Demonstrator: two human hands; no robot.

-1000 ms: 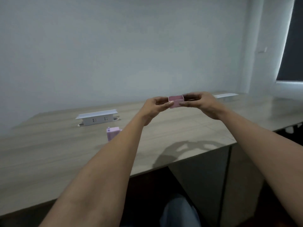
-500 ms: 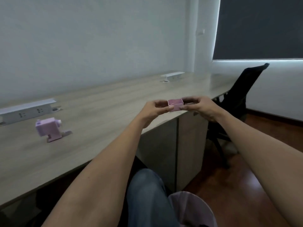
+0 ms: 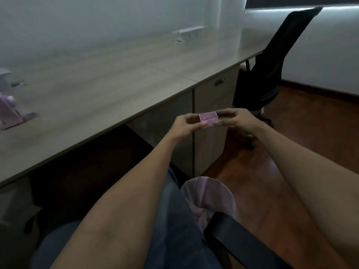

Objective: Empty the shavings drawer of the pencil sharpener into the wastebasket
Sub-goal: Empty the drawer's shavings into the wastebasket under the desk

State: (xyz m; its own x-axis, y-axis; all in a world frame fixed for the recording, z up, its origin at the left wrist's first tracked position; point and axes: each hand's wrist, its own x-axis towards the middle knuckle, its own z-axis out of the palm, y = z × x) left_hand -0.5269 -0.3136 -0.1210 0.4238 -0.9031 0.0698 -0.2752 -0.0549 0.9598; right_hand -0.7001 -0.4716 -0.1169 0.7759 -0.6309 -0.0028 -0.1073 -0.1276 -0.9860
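Note:
A small pink shavings drawer [image 3: 208, 117] is held level, open side up, out in front of the desk edge. My left hand [image 3: 186, 126] pinches its left end and my right hand [image 3: 236, 121] pinches its right end. The pink pencil sharpener [image 3: 10, 111] stands blurred on the desk at the far left. A wastebasket [image 3: 210, 195] lined with a pale pink bag sits on the floor below and nearer to me than the drawer, partly hidden by my leg and a chair armrest.
The long wooden desk [image 3: 108, 88] runs from left to upper right, with a cabinet [image 3: 211, 105] under it behind my hands. A black office chair [image 3: 272, 63] stands at the desk's far end. My own chair's black armrest [image 3: 239, 241] crosses the lower right.
My view has swung right and down, so the sharpener slid to the left edge and the wastebasket came into view. Both hands carried the drawer off the desk, out over the floor.

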